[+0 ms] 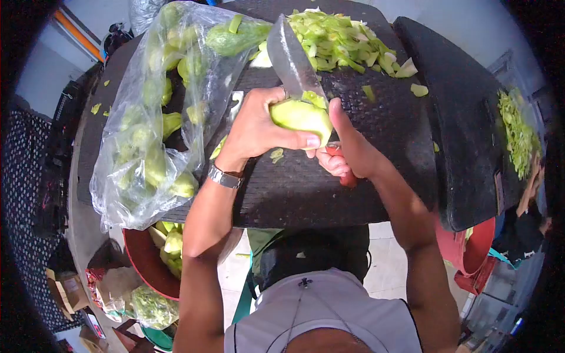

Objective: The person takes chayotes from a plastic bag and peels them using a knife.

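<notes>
My left hand (259, 126) is wrapped round a pale green, peeled-looking chayote (303, 119) over the dark table mat. My right hand (351, 150) is closed on a small tool with a red handle (347, 176), close against the chayote's near end; its working end is hidden, so its kind is unclear. The right thumb points up beside the chayote. Just beyond both hands is a wide knife blade (291, 56), its lower end hidden behind the chayote. A heap of green peelings (341, 41) lies at the back. One unpeeled chayote (235, 38) rests left of the blade.
At left, a clear plastic bag (126, 170) holds several chayotes. A red tub (138, 259) with peeled chayotes stands below the table's near left edge. A second dark board (453, 117) is on the right, with more green shavings (518, 138) beyond and another red tub (479, 247) below.
</notes>
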`<state>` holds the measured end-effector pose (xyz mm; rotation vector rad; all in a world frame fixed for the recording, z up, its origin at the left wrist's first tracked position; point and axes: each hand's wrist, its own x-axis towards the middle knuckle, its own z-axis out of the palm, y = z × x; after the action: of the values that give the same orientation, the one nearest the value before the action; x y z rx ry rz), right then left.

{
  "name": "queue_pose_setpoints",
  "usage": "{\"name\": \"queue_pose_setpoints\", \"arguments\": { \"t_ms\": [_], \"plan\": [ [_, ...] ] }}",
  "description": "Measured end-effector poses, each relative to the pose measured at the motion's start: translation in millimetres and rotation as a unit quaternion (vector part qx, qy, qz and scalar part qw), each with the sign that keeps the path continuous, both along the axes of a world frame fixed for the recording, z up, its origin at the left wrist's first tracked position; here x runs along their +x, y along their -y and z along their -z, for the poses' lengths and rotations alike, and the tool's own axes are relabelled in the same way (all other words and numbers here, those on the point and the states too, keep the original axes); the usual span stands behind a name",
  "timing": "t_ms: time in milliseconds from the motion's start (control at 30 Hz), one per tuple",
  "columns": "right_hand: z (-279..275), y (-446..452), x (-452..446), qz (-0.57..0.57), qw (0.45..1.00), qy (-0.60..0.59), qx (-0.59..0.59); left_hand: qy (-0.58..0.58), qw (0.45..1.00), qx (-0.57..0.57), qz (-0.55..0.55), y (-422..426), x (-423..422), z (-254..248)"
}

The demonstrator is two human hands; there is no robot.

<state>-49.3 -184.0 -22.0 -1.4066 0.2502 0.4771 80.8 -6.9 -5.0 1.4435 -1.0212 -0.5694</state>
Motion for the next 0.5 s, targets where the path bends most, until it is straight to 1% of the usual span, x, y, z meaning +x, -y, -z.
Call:
{"name": "queue_pose_setpoints", "arguments": {
  "t_ms": [33,133,233,267,333,367,400,433,467,500],
  "plan": [
    [-1.6,1.3,1.5,0.005,1.000,-0.005,0.005,-0.019,1.000,-0.022,-0.008,2.8,-2.4,-0.5],
    [-4.5,7.0,5.1,-0.001,0.998,0.012,0.054,-0.136,0.989,-0.045,-0.023,9.2,-0.6,9.5],
    [-18.3,11.6,1.4,0.065,0.997,0.030,0.016,-0.152,0.987,0.015,-0.044,8.0,9.2,18.8],
    [-27.1,16.9,-2.0,0.082,0.994,0.055,-0.041,-0.162,0.985,0.030,-0.044,9.9,9.4,20.5],
    [-37.1,31.7,-5.8,0.061,0.966,0.134,-0.211,-0.127,0.987,-0.013,-0.099,12.4,14.0,21.2],
    [-41.7,34.5,-11.0,0.053,0.941,0.166,-0.291,-0.113,0.985,-0.029,-0.123,13.5,15.1,23.8],
    [-58.6,32.9,-15.8,0.053,0.897,0.167,-0.405,-0.093,0.979,-0.037,-0.175,10.7,26.9,25.9],
    [-64.6,37.5,-19.9,0.033,0.865,0.186,-0.465,-0.022,0.962,-0.080,-0.260,6.0,24.0,9.7],
    [-67.5,43.2,-26.2,0.011,0.829,0.202,-0.521,0.055,0.937,-0.062,-0.340,-4.2,22.6,-5.1],
    [-68.6,48.6,-31.0,-0.005,0.789,0.219,-0.575,0.193,0.890,-0.108,-0.399,-8.4,22.7,-13.2]
  ]
}}
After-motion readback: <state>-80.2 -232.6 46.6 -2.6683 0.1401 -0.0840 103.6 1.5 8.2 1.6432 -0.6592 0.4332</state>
